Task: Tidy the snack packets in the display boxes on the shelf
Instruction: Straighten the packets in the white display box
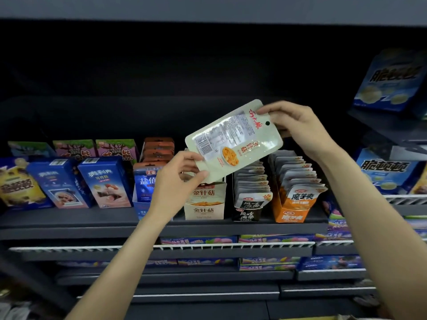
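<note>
We hold a pale, glossy snack packet (233, 140) up in front of a dark store shelf (115, 219), tilted so its hang-hole end points up and to the right and its printed back, with a barcode and a picture of orange strips, faces us. Our left hand (179, 179) pinches the packet's lower left corner between thumb and curled fingers (203, 174), while our right hand (298, 128) grips the upper right end by the hang hole, fingers bent round the edge. The flat, rounded-cornered pouch hangs in the air above the cream cardboard display box (204, 199), which stands open-topped on the shelf just below it and is partly hidden by our left hand. To the right stand a black display box (247, 213) packed with upright grey foil sachets and an orange display box (292, 212) filled the same way, their rows fanning backward. To the left, behind our left wrist, a blue display box (142, 188) holds brown-topped packets. Further left sit rectangular blue biscuit cartons (101, 183) with purple cartons (115, 148) behind them. Big blue boxes (390, 82) rest on a higher shelf at the far right. Lower tiers with white ribbed price rails (208, 247) carry flat, colourful packs.
</note>
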A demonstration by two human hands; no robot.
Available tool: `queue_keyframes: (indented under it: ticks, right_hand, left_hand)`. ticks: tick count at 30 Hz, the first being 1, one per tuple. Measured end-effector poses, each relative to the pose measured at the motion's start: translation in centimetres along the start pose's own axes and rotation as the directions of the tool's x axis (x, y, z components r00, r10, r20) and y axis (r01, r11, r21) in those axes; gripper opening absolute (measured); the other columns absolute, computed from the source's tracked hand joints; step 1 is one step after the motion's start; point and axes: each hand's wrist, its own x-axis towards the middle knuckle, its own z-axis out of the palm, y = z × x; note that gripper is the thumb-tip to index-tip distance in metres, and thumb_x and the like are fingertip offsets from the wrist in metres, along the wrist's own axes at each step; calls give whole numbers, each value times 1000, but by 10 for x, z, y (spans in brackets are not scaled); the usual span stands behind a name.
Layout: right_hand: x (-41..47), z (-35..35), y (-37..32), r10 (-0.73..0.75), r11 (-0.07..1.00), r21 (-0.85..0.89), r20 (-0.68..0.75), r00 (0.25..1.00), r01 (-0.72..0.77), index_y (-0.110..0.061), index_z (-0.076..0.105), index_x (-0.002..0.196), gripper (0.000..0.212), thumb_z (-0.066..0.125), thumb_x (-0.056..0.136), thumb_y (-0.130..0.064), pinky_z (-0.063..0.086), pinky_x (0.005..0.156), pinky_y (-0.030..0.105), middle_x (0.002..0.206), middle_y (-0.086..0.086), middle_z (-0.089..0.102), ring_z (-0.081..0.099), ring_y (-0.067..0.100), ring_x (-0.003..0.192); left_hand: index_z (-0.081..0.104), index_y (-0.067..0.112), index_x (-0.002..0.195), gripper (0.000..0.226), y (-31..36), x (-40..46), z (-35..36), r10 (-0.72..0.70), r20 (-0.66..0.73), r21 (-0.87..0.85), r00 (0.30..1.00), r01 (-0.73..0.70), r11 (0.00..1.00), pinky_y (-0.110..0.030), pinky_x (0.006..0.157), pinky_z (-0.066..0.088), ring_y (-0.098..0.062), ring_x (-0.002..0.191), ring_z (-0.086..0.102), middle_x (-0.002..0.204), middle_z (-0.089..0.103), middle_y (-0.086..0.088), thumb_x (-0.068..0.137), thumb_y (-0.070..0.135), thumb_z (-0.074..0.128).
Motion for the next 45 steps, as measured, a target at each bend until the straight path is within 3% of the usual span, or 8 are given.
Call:
queue_keyframes:
  ticks: [4,10,17,24,28,32,36,45]
  right_hand:
    - [0,-3,-2,12,998,56,113,994,-19,-25,64,104,31,48,95,0,56,67,23,96,-10,72,68,8,93]
    - [15,21,12,-59,979,-201,-212,975,15,-19,65,88,5,68,87,-23,58,57,25,89,-4,66,67,12,73]
    - [22,45,25,-51,986,-163,-182,982,21,-10,61,92,5,58,94,-14,56,56,18,89,-7,64,67,4,87]
    - [30,63,36,17,982,-185,-54,998,-26,-14,66,94,5,61,92,-15,57,58,20,89,-4,67,69,6,82]
    - [35,82,48,46,912,-409,98,994,-2,-21,67,94,6,63,91,-24,55,60,20,93,2,70,69,11,71]
    - [41,104,57,25,633,-747,281,959,203,-21,72,106,27,62,89,-40,43,85,34,108,-1,67,60,23,103]
    - [47,124,63,27,445,-838,365,930,316,-18,67,101,29,60,89,-43,39,74,31,105,0,58,58,24,94]
    - [37,129,68,68,606,-738,421,905,297,-16,63,98,20,65,88,-33,50,77,31,92,0,67,63,17,85]
  left_hand:
    - [67,24,99,18,-1,10,-9,-221,111,-343,969,247,906,-15,72,51,-4,86,64,93,69,6,89,11,61]
    - [64,12,102,30,-1,17,-18,-289,192,-556,938,346,756,-20,74,55,-14,88,70,92,74,-3,101,27,37]
    - [62,26,107,18,-37,3,-29,-75,111,163,991,56,985,-13,77,46,4,92,61,98,67,14,89,22,62]
    - [71,28,102,24,-46,-16,-39,343,291,571,893,-450,687,-18,69,47,-3,87,58,94,66,16,90,37,52]
    - [74,24,95,15,-53,-19,-36,504,331,619,798,-586,522,-25,60,52,-9,79,59,88,68,10,88,24,62]
    - [75,24,93,19,-54,-21,-37,529,335,615,780,-606,505,-24,51,49,-8,77,54,85,68,9,88,24,57]
    - [76,23,92,20,-54,-22,-37,523,333,616,784,-601,509,-22,51,47,-8,80,51,86,68,8,89,23,56]
    - [76,20,96,17,-58,-21,-37,561,325,638,761,-615,464,-30,51,51,-12,84,51,89,68,4,87,16,62]
